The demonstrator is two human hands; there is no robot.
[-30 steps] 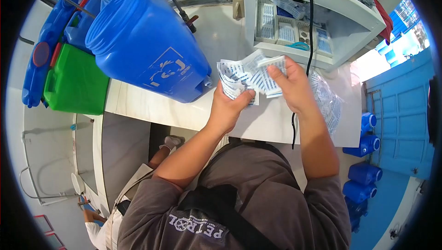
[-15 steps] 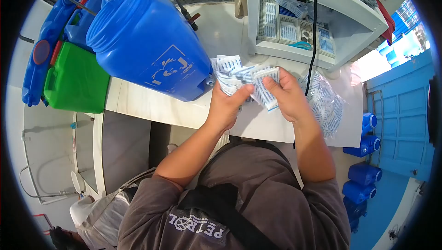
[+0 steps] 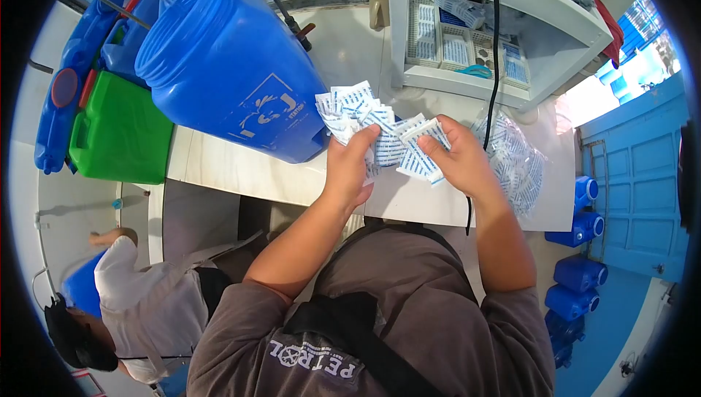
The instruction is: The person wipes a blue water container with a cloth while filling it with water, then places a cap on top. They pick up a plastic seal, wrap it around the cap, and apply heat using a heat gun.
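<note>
Gripping a fanned wad of packets (image 3: 359,113) in the partly closed left hand (image 3: 349,163), beneath the thumb and out beyond its tip. Pinching a smaller stack (image 3: 421,154) between thumb and fingers of the half-curled right hand (image 3: 462,159), left of its palm, just beside the wad, near a bag (image 3: 515,167) on the counter (image 3: 244,178).

Small flat white packets, printed with rows of blue lettering, form two bunches. The larger bunch (image 3: 359,108) fans out unevenly from the left hand (image 3: 347,167), corners jutting at different angles. The smaller bunch (image 3: 418,150), more neatly overlapped, sits tilted in the right hand (image 3: 465,159), just beside it.
</note>
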